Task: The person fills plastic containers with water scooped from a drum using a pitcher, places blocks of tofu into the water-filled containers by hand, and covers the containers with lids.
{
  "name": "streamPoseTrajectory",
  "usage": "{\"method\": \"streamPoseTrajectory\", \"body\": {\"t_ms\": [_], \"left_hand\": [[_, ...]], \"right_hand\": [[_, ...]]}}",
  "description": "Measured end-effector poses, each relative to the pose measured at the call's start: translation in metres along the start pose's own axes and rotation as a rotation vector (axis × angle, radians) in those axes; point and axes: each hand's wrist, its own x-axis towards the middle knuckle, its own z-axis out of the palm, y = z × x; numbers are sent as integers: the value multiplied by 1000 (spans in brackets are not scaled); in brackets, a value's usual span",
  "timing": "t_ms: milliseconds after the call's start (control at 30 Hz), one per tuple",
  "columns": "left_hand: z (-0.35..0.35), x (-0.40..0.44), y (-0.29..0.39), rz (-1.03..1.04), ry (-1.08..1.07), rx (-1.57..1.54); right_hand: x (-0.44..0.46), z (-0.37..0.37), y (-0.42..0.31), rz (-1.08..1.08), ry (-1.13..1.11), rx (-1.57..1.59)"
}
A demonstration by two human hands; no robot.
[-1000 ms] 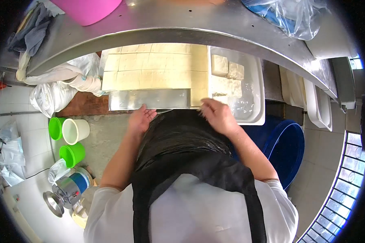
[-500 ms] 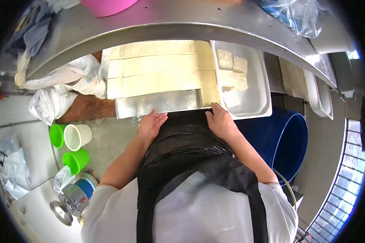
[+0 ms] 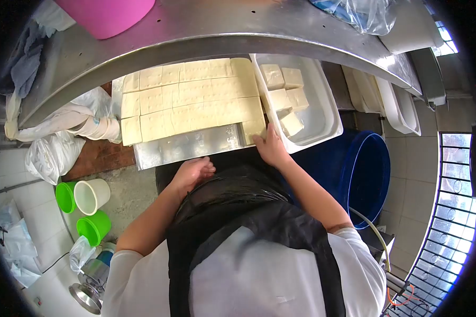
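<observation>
- The corner block (image 3: 253,129) sits at the metal tray's (image 3: 185,147) front right corner.
- The right hand (image 3: 271,147) bends around that tray corner, against the block; I cannot tell whether it pinches.
- The left hand (image 3: 193,173), fingers loosely curled, shows nothing held, just in front of the tray.
- The block looks soft, slippery and fragile; hold opposite sides low, with flat fingers.

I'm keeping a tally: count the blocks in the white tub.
5 show in the white tub: far-left block, far-right block, middle-left block, middle-right block and near block. Others may be hidden underneath.
</observation>
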Motion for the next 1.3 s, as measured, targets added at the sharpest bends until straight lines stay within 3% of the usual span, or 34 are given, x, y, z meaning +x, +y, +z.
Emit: {"method": "streamPoseTrajectory", "body": {"t_ms": [67,133,200,233,300,400,467,500,567,633,667,733,800,867,967,1033,1067,1133,1267,1300], "left_hand": [[31,0,18,245,-63,430],[52,27,20,325,-84,430],[81,42,32,428,-99,442],[92,48,39,430,-100,442],[111,54,48,236,-118,227],[132,47,51,187,-16,239],[138,36,51,191,2,238],[138,31,51,206,-7,252],[138,13,54,219,-12,274],[137,-16,62,419,-173,501],[136,-32,66,416,-178,507],[126,-57,73,469,-207,368],[100,-54,64,506,-89,400],[69,-42,44,452,168,464],[20,-30,6,275,339,413],[-2,-32,-16,156,369,-125],[-20,-26,-30,156,373,-129],[-55,-10,-52,157,321,-462],[-69,-3,-52,203,388,-486],[-68,-3,-48,243,411,-471]], "right_hand": [[19,4,-6,118,-70,93],[28,9,-11,353,-108,437],[30,7,-14,323,-140,354],[31,4,-16,293,-170,269],[22,1,-20,200,-140,246],[14,14,-11,83,-53,165],[10,19,-4,43,77,282],[10,22,1,93,27,526],[1,-12,-17,115,-49,709],[0,-37,-17,119,-195,1123],[-3,-54,-16,123,-188,1126],[-10,-97,-17,290,-297,1570],[-8,-117,7,272,-344,1751],[0,-129,41,227,-362,1851],[13,-154,72,317,-146,1695],[26,-166,90,334,-45,1513],[33,-169,101,330,-15,1442],[43,-172,116,332,-44,1425],[54,-167,132,417,-113,1515],[52,-166,131,299,-195,1617]]}}
